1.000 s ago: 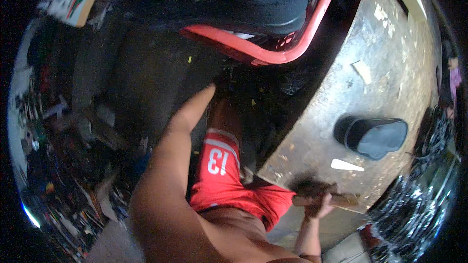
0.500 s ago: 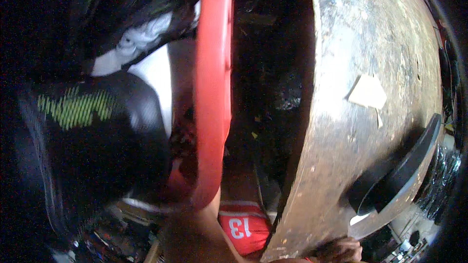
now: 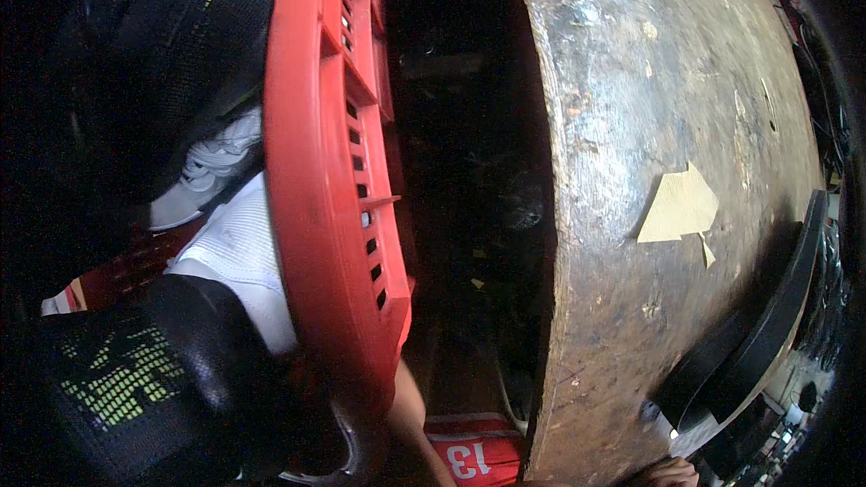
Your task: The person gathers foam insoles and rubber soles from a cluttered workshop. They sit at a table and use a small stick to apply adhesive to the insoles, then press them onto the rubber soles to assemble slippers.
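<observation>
Fingers of the right hand (image 3: pixel 675 472) show bent at the bottom edge, just beside a worn wooden tabletop (image 3: pixel 622 334); whether they hold anything cannot be told. The left forearm (image 3: pixel 413 408) passes red shorts (image 3: pixel 478 460) with white trim and disappears behind a red plastic crate (image 3: pixel 307 180), so the left hand is hidden and its grip cannot be told. This crate is left of the tabletop across a dark gap, its ribbed, slotted wall facing that way. At its near end sits a black piece with a yellow-green mesh patch (image 3: pixel 122 379), though how far inside is unclear. Next to it, within the rim, comes a white ribbed-knit piece (image 3: pixel 244 248), then a crumpled grey-white piece (image 3: pixel 206 171) and, beyond, dark knit fabric (image 3: pixel 194 45). On the tabletop, a curved black piece (image 3: pixel 758 329) stands on edge near the right hand; farther off lies a jagged cream scrap (image 3: pixel 681 203).
</observation>
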A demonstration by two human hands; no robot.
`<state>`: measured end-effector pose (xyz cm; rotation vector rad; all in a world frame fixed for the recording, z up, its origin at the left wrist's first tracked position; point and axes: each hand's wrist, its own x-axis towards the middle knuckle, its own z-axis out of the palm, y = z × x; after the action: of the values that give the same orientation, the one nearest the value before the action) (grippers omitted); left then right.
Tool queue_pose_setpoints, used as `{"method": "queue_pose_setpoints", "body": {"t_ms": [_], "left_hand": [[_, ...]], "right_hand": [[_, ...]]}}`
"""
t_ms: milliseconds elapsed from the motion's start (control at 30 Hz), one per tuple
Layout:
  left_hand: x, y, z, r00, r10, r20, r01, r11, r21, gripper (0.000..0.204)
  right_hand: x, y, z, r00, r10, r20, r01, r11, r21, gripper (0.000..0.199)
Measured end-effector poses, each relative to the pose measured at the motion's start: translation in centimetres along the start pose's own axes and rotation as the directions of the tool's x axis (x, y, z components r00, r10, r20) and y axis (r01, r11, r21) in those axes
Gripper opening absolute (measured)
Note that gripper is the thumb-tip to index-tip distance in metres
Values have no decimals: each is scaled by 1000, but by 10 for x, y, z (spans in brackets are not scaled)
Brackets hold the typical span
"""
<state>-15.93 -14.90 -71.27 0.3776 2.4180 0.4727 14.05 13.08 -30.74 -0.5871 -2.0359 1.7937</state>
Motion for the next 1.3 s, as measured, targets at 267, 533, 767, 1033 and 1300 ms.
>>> {"method": "queue_pose_setpoints", "body": {"t_ms": [267, 533, 767, 1033, 1300], "left_hand": [[5, -9, -2, 1000, 24, -12, -24, 1000, 7, 31], [12, -4, -6, 998, 63, 5, -63, 997, 32, 29], [18, 2, -15, 991, 133, 1, -133, 990, 55, 27], [27, -4, -14, 990, 140, 4, -140, 989, 56, 25], [23, -1, -27, 988, 153, 29, -155, 984, 92, 23]], "right_hand": [[-3, 1, 6, 1000, 28, -9, -28, 999, -26, 27], [-17, -7, 3, 998, 10, -61, -13, 999, -48, 27], [-30, -28, 8, 993, 29, -114, -39, 996, -79, 28], [-35, -49, 14, 952, 214, -220, -242, 964, -111, 29], [-41, -21, -11, 994, -55, 92, 55, 998, -2, 22]]}}
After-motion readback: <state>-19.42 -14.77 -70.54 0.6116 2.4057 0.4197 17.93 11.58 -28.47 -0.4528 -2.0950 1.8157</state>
